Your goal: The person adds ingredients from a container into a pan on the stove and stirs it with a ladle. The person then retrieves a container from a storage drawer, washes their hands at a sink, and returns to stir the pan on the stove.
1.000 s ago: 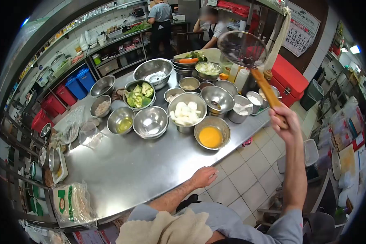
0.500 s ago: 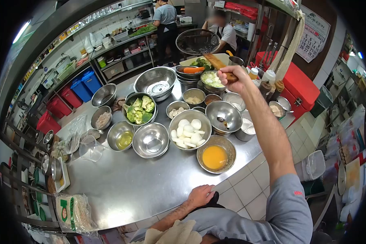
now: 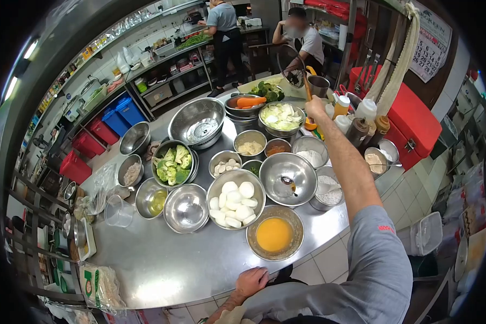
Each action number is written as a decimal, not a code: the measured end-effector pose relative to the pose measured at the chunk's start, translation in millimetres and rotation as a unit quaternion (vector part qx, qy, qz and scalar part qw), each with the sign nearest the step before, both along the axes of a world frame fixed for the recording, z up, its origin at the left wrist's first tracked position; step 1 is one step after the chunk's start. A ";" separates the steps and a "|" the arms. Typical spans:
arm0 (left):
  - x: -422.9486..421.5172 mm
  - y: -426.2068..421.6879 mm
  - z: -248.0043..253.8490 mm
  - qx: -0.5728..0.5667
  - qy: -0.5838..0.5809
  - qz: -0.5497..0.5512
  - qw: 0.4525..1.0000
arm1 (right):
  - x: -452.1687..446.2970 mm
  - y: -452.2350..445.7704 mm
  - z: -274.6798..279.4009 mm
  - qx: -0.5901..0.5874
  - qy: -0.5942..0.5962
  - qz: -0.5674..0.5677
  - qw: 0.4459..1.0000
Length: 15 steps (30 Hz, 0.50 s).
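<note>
My right hand (image 3: 317, 108) grips the wooden handle of a wire mesh skimmer (image 3: 291, 67), out over the far right side of the table. The skimmer's round dark head is turned nearly edge-on. Below that hand sits a bowl of chopped pale cabbage-like leaves (image 3: 281, 116). My left hand (image 3: 252, 281) rests at the table's near edge, its fingers loosely curled and nothing visible in them. Closest to it stands a bowl of orange-yellow liquid (image 3: 274, 235). Beside that are a bowl of white, egg-like pieces (image 3: 232, 204) and a metal bowl with dark residue (image 3: 288, 181).
Metal bowls with broccoli (image 3: 173, 164), white powder (image 3: 328, 193) and carrots (image 3: 250, 102) crowd the steel table (image 3: 189, 270). Squeeze bottles (image 3: 366, 109) and a red cooler (image 3: 402, 127) stand at right. Two other people (image 3: 223, 38) are beyond the table.
My right hand has turned the skimmer from broad-side to nearly edge-on and lowered it. The view has shifted, so the bowls appear lower and further left. My left hand stays at the table edge.
</note>
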<state>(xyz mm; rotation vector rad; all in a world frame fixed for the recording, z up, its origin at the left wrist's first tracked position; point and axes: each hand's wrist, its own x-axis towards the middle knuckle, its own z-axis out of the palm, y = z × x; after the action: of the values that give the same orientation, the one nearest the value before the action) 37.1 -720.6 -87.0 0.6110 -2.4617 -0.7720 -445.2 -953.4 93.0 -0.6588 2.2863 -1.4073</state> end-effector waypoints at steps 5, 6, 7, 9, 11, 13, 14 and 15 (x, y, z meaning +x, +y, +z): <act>-2.0 0.8 1.2 0.009 -0.026 0.014 1.000 | -0.8 2.2 -8.0 0.098 0.185 0.006 0.978; -2.5 0.9 1.6 0.013 -0.019 0.015 1.000 | -1.2 5.0 -7.8 0.101 0.214 0.002 0.972; -2.6 0.7 1.8 0.016 -0.012 0.016 1.000 | -5.1 2.2 -12.8 0.101 0.279 -0.017 0.955; -2.3 0.7 0.1 0.016 -0.007 0.008 1.000 | -9.4 1.2 -10.1 0.063 0.246 -0.028 0.967; -2.2 -0.9 -0.9 0.016 -0.001 -0.005 1.000 | -18.3 -1.7 -9.4 -0.035 0.171 -0.023 0.984; 0.4 -0.2 -1.0 0.035 -0.010 -0.008 0.999 | 3.9 27.5 18.7 -0.111 0.022 -0.003 0.994; 0.8 -0.1 -2.0 0.035 -0.012 -0.024 0.999 | 16.8 42.4 34.0 -0.189 -0.123 0.027 0.974; 1.3 0.1 -3.5 0.037 0.002 -0.022 0.999 | 22.9 54.4 38.6 -0.248 -0.172 0.051 0.952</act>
<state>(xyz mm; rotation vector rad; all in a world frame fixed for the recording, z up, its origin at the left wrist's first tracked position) 38.4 -720.5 -90.6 0.5827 -2.4591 -0.8850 -422.3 -899.0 131.5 -0.6011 1.6176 -1.8933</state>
